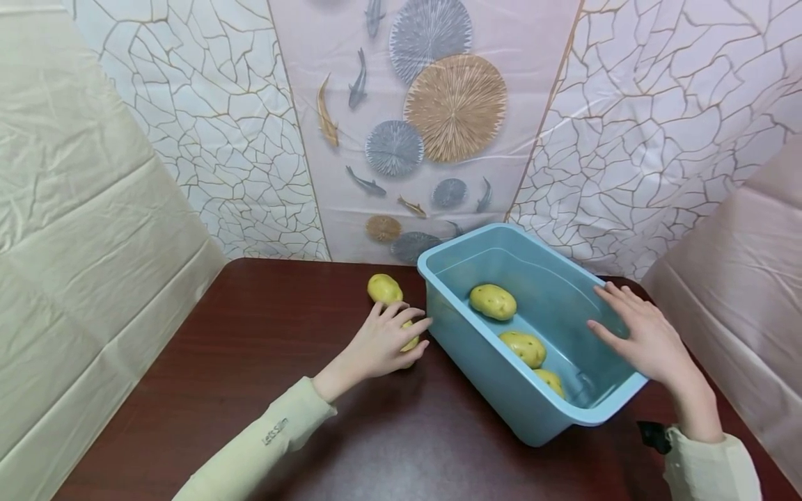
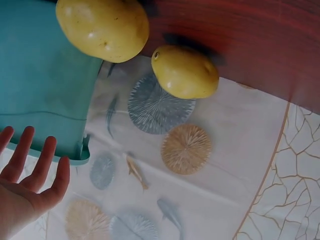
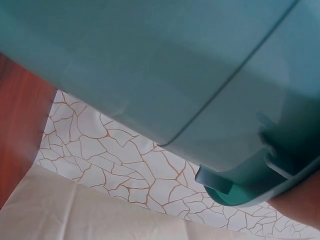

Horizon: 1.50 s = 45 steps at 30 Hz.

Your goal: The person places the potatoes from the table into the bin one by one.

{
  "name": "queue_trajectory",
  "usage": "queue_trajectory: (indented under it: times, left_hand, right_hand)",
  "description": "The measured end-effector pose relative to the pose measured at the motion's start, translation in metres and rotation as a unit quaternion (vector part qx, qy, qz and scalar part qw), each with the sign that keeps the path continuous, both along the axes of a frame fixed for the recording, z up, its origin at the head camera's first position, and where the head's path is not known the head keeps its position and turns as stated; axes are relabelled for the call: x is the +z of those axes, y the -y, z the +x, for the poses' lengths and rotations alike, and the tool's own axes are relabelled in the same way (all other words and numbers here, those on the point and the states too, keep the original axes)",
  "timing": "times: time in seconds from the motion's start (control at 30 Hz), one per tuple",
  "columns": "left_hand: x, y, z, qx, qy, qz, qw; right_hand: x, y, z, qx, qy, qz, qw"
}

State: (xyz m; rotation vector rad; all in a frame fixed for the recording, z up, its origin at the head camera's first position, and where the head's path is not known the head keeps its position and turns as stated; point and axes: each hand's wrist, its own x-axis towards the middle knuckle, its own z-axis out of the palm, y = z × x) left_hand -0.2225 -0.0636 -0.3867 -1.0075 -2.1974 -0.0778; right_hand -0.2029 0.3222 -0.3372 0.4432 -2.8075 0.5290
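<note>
My left hand (image 1: 383,341) hovers with loosely bent, spread fingers over a yellow potato (image 1: 410,341) on the table, partly hiding it. In the left wrist view that hand's fingers (image 2: 37,170) are parted and grip nothing. Another potato (image 1: 384,289) lies just behind, near the table's back edge. Beside them stands a blue plastic bin (image 1: 482,369), holding three potatoes, one (image 1: 493,301) farther back than the others. My right hand (image 1: 651,337) is at the bin's right rim, fingers extended over it; whether it touches the rim I cannot tell.
The dark red-brown table (image 1: 263,327) carries the bin and the loose potatoes. A patterned cloth (image 1: 388,83) hangs behind it, with plain cream cloth (image 1: 81,229) at the left side. Something black (image 1: 654,436) sits at my right wrist.
</note>
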Motion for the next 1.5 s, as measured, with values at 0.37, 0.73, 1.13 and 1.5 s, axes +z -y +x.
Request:
queue_trajectory:
  times: [0.37, 0.73, 1.13, 1.5]
  left_hand:
    - [-0.014, 0.007, -0.003, 0.012, 0.006, -0.016, 0.9998]
    - [-0.027, 0.011, -0.004, 0.014, 0.041, -0.016, 0.9989]
    - [-0.039, 0.014, -0.009, 0.017, 0.072, -0.022, 0.9970]
    - [-0.045, 0.016, -0.015, 0.021, 0.092, -0.035, 0.9949]
  right_hand:
    - [0.001, 0.001, 0.000, 0.000, 0.004, 0.018, 1.000]
    - [0.000, 0.001, 0.000, -0.001, -0.002, 0.014, 1.000]
    - [0.000, -0.001, -0.001, -0.001, 0.002, 0.003, 1.000]
    - [0.001, 0.000, 0.000, -0.003, 0.002, -0.002, 1.000]
